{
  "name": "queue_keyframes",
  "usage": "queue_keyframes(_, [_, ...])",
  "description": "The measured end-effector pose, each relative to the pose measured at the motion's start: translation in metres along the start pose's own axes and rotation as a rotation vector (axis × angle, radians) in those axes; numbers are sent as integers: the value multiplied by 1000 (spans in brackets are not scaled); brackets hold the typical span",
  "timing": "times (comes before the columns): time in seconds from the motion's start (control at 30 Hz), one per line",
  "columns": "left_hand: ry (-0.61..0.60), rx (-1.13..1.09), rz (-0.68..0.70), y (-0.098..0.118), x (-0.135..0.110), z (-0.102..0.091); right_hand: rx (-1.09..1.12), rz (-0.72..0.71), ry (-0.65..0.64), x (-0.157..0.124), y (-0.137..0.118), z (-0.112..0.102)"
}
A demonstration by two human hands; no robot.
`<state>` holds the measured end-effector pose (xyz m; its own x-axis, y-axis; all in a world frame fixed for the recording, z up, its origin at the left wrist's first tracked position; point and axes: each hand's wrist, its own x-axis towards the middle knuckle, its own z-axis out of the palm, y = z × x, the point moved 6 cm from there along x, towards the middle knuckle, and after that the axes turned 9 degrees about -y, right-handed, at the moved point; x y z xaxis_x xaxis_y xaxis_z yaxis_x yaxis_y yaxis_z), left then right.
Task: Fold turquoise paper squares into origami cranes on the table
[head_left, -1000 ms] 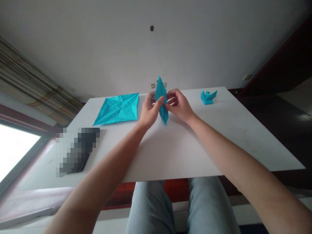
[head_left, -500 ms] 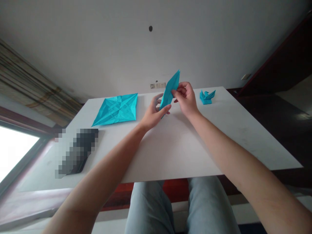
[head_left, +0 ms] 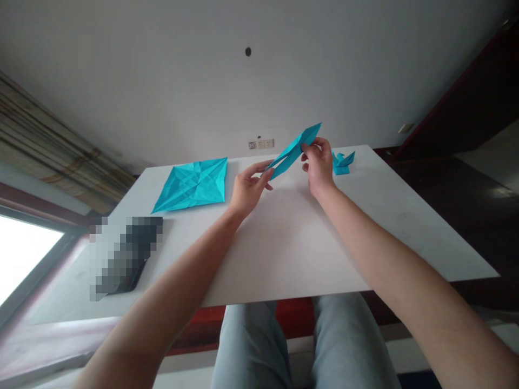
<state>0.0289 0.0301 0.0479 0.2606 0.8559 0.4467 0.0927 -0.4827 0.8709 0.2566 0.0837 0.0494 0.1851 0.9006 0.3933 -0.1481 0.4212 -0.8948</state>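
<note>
A folded piece of blue origami paper is held up above the far part of the table, slanting up to the right. My left hand pinches its lower left end between thumb and fingers. Farther up, my right hand grips its right part, the thumb on the near face. A narrow gap shows between the layers near the left end. Just right of my right hand stands a small blue origami bird, partly covered by that hand.
A creased sheet of blue paper lies on the left of the white table. Nearer on that side is a dark, pixelated object. Behind the table rises a grey wall with sockets.
The folded paper has swung from steep to a flatter slant, its tip moving right. My right hand has shifted right, and my left hand slightly left. A gap between layers now shows.
</note>
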Motion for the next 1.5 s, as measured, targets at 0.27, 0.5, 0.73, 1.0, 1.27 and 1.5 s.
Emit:
queue_keyframes(0.27, [15,136,107,7,-1,-3,167,106,81,-1,5,2])
queue_keyframes(0.5, [24,224,94,12,-3,-5,172,165,11,-5,9,9])
queue_keyframes(0.73, [5,274,44,4,-6,-1,101,236,-38,-11,8,17])
queue_keyframes(1.0, [-35,35,-65,-2,-7,4,-6,165,-352,-27,2,45])
queue_keyframes(1.27, [73,37,-51,4,1,-2,-32,144,-488,-31,-3,48])
queue_keyframes(1.5, [122,-50,-96,-10,2,-10,-62,134,-550,-34,-4,53])
